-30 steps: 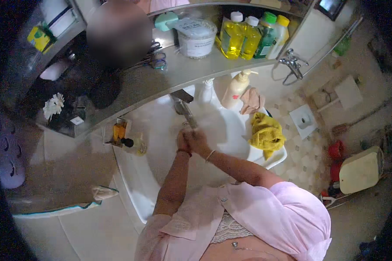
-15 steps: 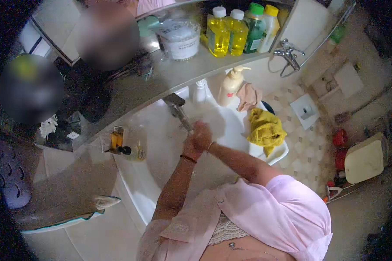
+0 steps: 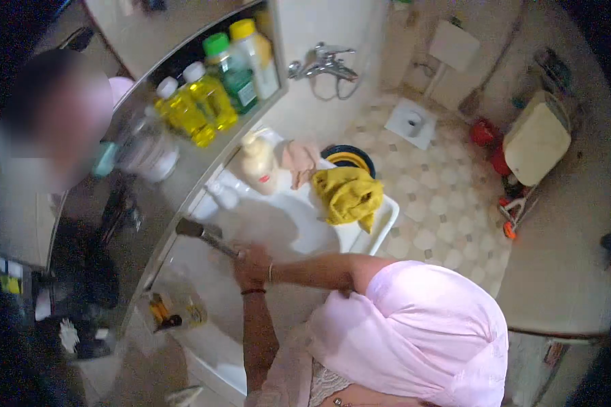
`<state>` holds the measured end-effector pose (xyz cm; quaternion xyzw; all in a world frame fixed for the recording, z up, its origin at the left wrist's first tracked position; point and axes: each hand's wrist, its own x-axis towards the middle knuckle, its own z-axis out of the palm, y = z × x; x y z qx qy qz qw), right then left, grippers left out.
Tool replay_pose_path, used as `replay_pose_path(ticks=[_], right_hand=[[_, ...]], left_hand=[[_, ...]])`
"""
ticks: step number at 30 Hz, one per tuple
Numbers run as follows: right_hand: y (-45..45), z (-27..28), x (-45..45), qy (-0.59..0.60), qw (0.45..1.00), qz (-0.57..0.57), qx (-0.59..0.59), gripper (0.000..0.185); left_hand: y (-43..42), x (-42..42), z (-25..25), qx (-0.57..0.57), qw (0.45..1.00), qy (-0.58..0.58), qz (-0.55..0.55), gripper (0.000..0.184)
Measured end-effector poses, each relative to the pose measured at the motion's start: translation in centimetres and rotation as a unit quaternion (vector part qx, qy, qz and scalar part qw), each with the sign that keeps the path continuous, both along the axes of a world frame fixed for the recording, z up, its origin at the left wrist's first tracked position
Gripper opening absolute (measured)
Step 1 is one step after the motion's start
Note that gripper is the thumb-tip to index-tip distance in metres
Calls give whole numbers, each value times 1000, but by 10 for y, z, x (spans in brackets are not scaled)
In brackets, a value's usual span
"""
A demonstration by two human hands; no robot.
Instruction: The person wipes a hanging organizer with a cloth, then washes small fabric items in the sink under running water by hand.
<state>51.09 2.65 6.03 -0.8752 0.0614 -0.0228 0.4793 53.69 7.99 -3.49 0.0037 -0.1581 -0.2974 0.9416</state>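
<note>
Both hands are pressed together at the outlet of the metal faucet (image 3: pixel 207 236), over the white sink (image 3: pixel 312 227). My left hand (image 3: pixel 246 278) wears a dark band at the wrist and lies against my right hand (image 3: pixel 256 258), which has a light bracelet. The fingers are blurred, and whether anything is between the palms cannot be seen. A cream pump bottle (image 3: pixel 258 163) stands on the sink's back rim beside a pinkish cloth (image 3: pixel 300 161). A yellow cloth (image 3: pixel 348 195) lies on the right rim.
Yellow bottles (image 3: pixel 184 112), a green bottle (image 3: pixel 232 78) and a clear tub (image 3: pixel 149 146) stand on the shelf. A wall tap (image 3: pixel 326 64) is beyond. Small bottles (image 3: pixel 161 312) sit left of the sink. A squat toilet (image 3: pixel 411 123) and red items (image 3: pixel 483 132) are on the right.
The view has swung to the right, showing more of the floor and a dark and yellow round basin behind the yellow cloth. My hands stay together by the faucet.
</note>
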Motion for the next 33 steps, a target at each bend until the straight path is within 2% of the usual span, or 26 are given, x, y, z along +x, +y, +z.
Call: replay_pose_path(ticks=[2,5,7,8,9,10,11,14,15,16,17,18,19,20,21,22,23,24,25,27,30,33], right_hand=[[12,5,-8,21,999,-20,43,32],[-19,-13,13,16,998,-56,-28,33],[-21,-16,20,0,992,-124,-9,34],[-9,-5,11,-16,983,-176,43,34],[1,5,-1,-6,984,-157,80,35],[-4,30,-11,62,992,-56,95,33],[0,32,-6,59,992,-59,95,33],[10,31,5,187,964,-182,42,29],[-3,26,2,134,978,-162,5,29],[-15,23,0,79,986,-141,-33,29],[-9,12,2,50,989,-131,-50,30],[-3,0,4,22,990,-122,-68,30],[26,-34,12,9,988,-133,-75,33],[31,-36,15,1,987,-139,-80,35],[36,-38,18,-7,986,-146,-85,37],[35,-15,15,49,984,-132,-108,37],[38,-12,15,106,979,-117,-129,37],[28,-24,19,107,979,-115,-128,37],[14,-51,27,-21,992,-97,-76,34],[17,-75,29,-152,985,-78,-19,32],[18,-50,10,-103,994,-37,-28,35],[13,-41,9,-33,996,-40,-75,37]], left_hand=[[-9,-10,25,115,992,37,43,38],[-10,-29,56,293,944,89,121,37],[-2,-27,26,313,938,67,137,37],[0,-21,25,321,934,54,145,37],[1,-16,23,329,931,40,153,37],[-1,-13,31,274,953,56,116,39],[-3,-10,40,218,970,72,79,40],[-5,-8,60,74,991,114,-9,43],[-2,-9,59,47,991,125,-26,43],[9,-7,49,-114,956,264,-59,40],[22,-4,36,-268,877,390,-89,38],[32,3,24,-412,756,495,-117,36],[33,6,25,-359,804,469,-72,36],[28,4,33,20,961,270,62,36],[22,1,39,244,944,169,142,36],[14,-5,46,330,916,126,188,37],[8,-11,52,390,888,93,225,37],[-1,-19,57,434,863,62,253,37],[-7,-25,57,465,840,36,277,37],[-16,-31,58,496,811,3,309,38],[-14,-27,63,548,770,-35,325,39],[-14,-24,65,535,769,-53,347,40]])
